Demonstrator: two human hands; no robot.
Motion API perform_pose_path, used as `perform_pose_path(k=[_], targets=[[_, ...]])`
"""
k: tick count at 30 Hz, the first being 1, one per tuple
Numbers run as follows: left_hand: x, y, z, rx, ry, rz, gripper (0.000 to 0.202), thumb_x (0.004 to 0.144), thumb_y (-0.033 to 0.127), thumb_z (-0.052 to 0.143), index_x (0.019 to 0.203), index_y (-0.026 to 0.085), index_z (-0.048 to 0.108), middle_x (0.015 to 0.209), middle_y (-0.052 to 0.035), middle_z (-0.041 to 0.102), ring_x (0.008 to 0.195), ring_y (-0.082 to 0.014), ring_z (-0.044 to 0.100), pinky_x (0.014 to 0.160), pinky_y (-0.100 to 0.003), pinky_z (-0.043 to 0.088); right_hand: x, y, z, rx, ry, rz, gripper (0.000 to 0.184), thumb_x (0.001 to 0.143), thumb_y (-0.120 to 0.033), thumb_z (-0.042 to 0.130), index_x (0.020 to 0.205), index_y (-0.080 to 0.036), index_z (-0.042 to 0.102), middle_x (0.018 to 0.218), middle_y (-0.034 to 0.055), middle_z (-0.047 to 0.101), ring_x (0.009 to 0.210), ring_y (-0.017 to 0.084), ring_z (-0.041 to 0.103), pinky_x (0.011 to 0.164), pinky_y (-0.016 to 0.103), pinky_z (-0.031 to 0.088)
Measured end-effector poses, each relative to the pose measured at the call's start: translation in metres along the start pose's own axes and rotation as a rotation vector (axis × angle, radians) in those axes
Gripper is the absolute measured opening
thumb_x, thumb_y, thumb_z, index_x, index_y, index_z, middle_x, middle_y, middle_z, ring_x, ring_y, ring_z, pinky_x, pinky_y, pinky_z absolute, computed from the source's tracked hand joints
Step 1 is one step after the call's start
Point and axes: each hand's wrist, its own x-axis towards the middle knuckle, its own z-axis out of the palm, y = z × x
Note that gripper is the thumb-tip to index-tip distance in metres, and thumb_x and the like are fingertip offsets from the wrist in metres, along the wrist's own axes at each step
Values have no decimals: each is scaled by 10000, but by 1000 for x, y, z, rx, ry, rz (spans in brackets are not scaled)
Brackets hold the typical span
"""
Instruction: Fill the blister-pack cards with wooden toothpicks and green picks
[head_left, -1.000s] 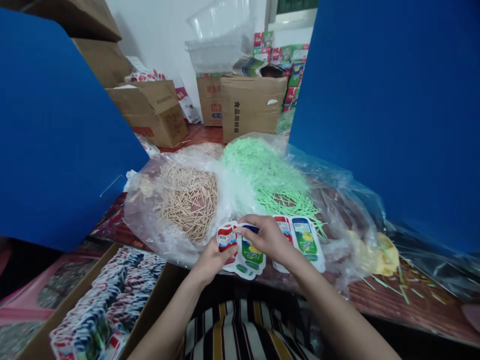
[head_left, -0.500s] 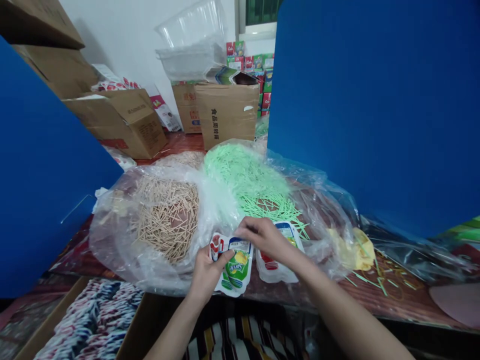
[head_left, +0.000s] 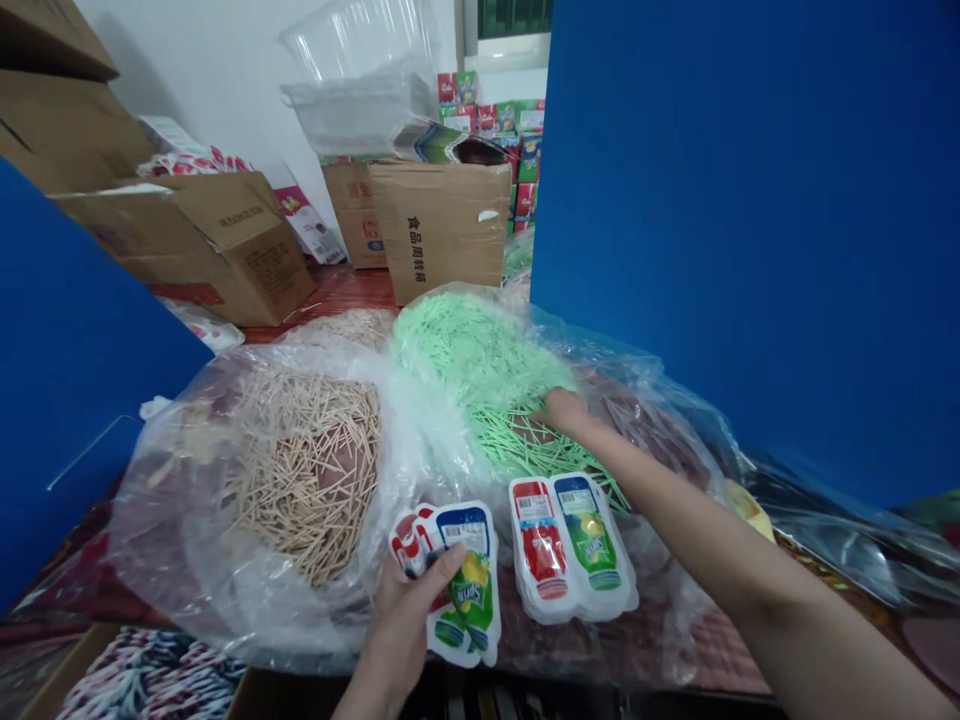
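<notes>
Two bare hands were at work over one reddish-brown wood-grain worktop (head_left: 341, 290). The left hand (head_left: 401, 625) was clamped on a fanned bunch of flat, bottle-shaped, red and green printed packets (head_left: 474, 580), its thumb pressed across the front. One green face with a yellow lemon showed almost whole; red tops peeped out to its left. There were probably several in that bunch, but the overlap hid the exact number. They were at the worktop's near edge, left of one low pile of white-edged double packets (head_left: 571, 550) lying flat. Two printed faces topped that pile, one red and one green with a lemon.

The right hand (head_left: 564, 410) reached past the pile, its fingertips down among a heap of thin bright-green sticks (head_left: 480, 345); whether they were apart or together on a stick I could not tell. A second heap, of thin tan sticks (head_left: 300, 480), lay to the left. Clear plastic sheeting (head_left: 424, 440) spread around both heaps.

Two smooth blue panels stood at the sides, one left (head_left: 67, 350) and one right (head_left: 735, 230). Behind the green heap stood one brown cardboard carton with dark lettering (head_left: 450, 230); one open brown carton (head_left: 262, 255) sat farther left.
</notes>
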Motion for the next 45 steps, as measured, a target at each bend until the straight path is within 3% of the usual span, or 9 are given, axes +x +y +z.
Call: perform_pose_path(k=[5,10,14,16,21,28,33,39,45], targets=[[9,-8,-5,149,20,-28,408,534,357,824,831,113,685,718,-70,736,696,-254,693,637,-325,557,29,-6,-5,-47,-145,-43,321,900,-331,543,1168,-154,549,1175,90,571,1001,198,587,845,407,503],[15,-14,-6,198,17,-6,410,531,399,816,777,96,691,703,-82,734,657,-253,689,642,-330,554,24,3,-3,-13,-262,-189,278,884,-337,563,1075,-137,591,1050,64,617,880,171,611,754,347,520],[14,-11,-3,158,-10,-42,395,572,390,805,815,105,679,719,-80,737,668,-249,693,631,-330,557,5,9,4,50,-176,-321,132,733,-260,655,733,-128,662,696,27,636,660,146,568,579,235,388],[14,-8,-1,115,-32,-50,361,597,351,802,838,115,675,773,-81,745,698,-235,697,654,-321,560,-2,11,5,93,-108,-365,103,695,-231,626,668,-137,658,618,13,614,612,139,534,540,229,320],[14,-8,1,80,-93,-23,324,582,281,820,825,126,673,788,-68,744,704,-206,695,686,-299,559,-20,14,1,237,47,-400,158,692,-230,560,743,-129,669,618,13,612,582,132,494,533,222,295],[14,-11,5,168,-104,-43,303,591,360,795,738,127,669,707,-61,730,643,-203,676,630,-290,538,-52,22,6,460,193,-366,319,788,-351,491,957,-127,644,741,40,649,619,156,538,560,230,378],[13,-10,11,261,-147,-7,283,598,377,786,663,127,671,650,-51,712,596,-189,651,587,-272,520,-59,31,20,533,170,-358,307,737,-413,574,826,-131,657,760,51,656,660,171,557,601,246,402],[15,-13,8,303,-211,-5,289,626,389,767,710,126,681,711,-65,731,629,-202,667,596,-278,529,-63,33,27,594,148,-304,420,764,-540,519,789,-136,633,593,1,588,589,160,526,560,241,389],[16,-16,5,282,-183,14,293,604,361,785,752,134,673,743,-71,742,641,-219,683,631,-306,550,-63,30,23,640,200,-204,448,852,-547,396,818,-147,594,599,17,576,578,162,543,563,243,396]])
